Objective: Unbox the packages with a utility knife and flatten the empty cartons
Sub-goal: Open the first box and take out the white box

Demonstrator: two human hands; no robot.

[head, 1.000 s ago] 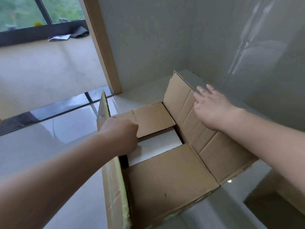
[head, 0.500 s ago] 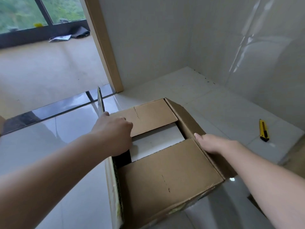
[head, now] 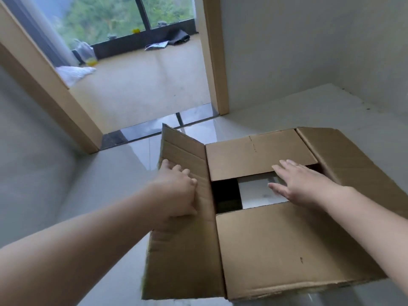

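on the tiled floor, carton (head: pixel 276 246) flaps now splayed; left hand (head: pixel 176 193) grips the side flap, right hand (head: pixel 302 184) has moved in flat (holding nothing), contents next.

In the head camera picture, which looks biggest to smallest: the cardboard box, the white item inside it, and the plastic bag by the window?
1. cardboard box, nearest the camera
2. white item, partly hidden by flaps
3. plastic bag, far off, so its true size is unsure
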